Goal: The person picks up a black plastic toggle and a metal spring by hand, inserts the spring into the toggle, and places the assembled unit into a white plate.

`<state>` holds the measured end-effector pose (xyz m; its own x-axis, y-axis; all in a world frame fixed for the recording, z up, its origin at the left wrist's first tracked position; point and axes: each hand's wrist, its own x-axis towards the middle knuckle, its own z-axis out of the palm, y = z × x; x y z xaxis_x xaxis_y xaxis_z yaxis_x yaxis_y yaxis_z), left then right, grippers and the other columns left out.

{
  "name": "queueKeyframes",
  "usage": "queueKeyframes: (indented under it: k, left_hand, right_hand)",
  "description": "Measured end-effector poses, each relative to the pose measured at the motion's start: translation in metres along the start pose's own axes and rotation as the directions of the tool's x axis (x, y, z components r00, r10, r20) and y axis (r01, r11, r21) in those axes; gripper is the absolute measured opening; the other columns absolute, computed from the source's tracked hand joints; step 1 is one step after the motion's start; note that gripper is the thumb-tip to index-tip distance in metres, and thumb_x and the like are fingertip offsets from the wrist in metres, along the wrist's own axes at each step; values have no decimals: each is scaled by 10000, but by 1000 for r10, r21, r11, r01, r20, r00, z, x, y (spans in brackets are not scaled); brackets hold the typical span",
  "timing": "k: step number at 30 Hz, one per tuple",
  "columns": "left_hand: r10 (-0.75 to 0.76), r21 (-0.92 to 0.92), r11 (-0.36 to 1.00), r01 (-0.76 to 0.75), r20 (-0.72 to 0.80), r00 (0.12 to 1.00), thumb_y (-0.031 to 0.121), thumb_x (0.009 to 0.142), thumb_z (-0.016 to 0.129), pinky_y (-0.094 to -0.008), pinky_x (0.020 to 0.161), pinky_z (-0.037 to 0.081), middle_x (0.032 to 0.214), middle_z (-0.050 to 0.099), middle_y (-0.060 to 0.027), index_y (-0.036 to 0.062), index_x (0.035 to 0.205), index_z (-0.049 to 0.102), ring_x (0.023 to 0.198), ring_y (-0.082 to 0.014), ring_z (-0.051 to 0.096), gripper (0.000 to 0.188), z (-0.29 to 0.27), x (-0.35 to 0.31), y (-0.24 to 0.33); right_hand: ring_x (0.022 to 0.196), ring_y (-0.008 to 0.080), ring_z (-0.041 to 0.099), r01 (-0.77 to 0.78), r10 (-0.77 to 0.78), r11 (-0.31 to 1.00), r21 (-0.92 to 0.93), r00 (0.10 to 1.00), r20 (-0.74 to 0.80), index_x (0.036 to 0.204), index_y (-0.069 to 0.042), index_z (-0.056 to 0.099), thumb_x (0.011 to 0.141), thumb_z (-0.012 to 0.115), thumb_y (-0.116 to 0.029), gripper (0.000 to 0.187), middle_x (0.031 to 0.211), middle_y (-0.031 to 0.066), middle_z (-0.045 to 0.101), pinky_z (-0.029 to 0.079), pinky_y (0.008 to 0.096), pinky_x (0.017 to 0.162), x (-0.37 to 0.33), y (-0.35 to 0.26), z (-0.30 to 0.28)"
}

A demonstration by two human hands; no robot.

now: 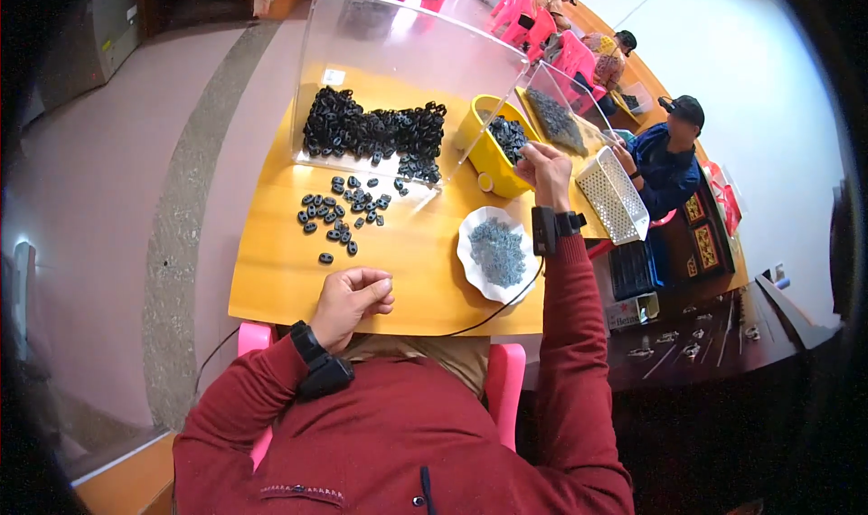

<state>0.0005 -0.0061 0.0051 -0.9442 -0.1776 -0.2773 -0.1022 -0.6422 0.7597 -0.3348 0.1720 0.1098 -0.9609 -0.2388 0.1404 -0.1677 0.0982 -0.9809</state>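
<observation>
My left hand (355, 303) rests at the near edge of the yellow table (271, 280), its fingers curled and the thumb against them. Anything inside it is hidden. Just beyond it lie loose black oval plastic pieces with holes (339, 212). My right hand (546, 167) is raised at the right rim of a yellow tub (470, 140), fingertips pinched together. Whatever they hold is too small to make out. Black pieces (508, 137) fill part of that tub. Below my right hand, a white scalloped dish (470, 266) holds many tiny grey-blue parts (497, 251).
A large clear bin (407, 45) on its side holds a heap of black pieces (362, 131). Right of the tub are a clear tray of dark parts (556, 117) and a white perforated basket (615, 194). A co-worker in dark blue (665, 158) sits beyond. A cable (497, 314) runs from my right wrist.
</observation>
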Motion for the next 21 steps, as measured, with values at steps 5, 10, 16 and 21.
queueKeyframes:
  k: [5,10,16,21]
  left_hand:
    - [6,6,1000,-6,-1,1000,87,889,627,-250,683,544,853,627,-47,-19,1007,602,741,-117,621,160,-5,0,-1]
    - [11,17,1000,-12,34,999,103,885,639,-245,694,546,858,632,-46,-12,1014,608,757,-106,624,175,-2,2,0]
    - [28,26,999,-29,31,999,118,884,648,-243,695,547,864,635,-49,-10,1019,607,747,-116,629,191,-4,1,-5]
    - [35,16,999,-36,40,999,116,886,647,-246,688,548,871,637,-53,-10,1026,607,741,-116,630,193,-5,0,-6]
  right_hand:
    - [633,112,627,-12,59,982,-188,967,246,1032,5,642,848,678,-158,249,785,35,648,546,241,604,-58,-2,0]
    - [636,75,610,106,13,960,-259,907,420,1002,37,649,871,652,-100,190,758,37,644,522,207,574,-100,5,10]
    - [626,94,612,221,42,915,-338,780,625,983,64,651,857,668,-116,221,759,50,655,501,224,562,-122,16,70]
    - [663,163,635,414,-42,823,-389,727,685,995,51,665,819,670,-141,262,770,109,666,508,285,610,-124,38,119]
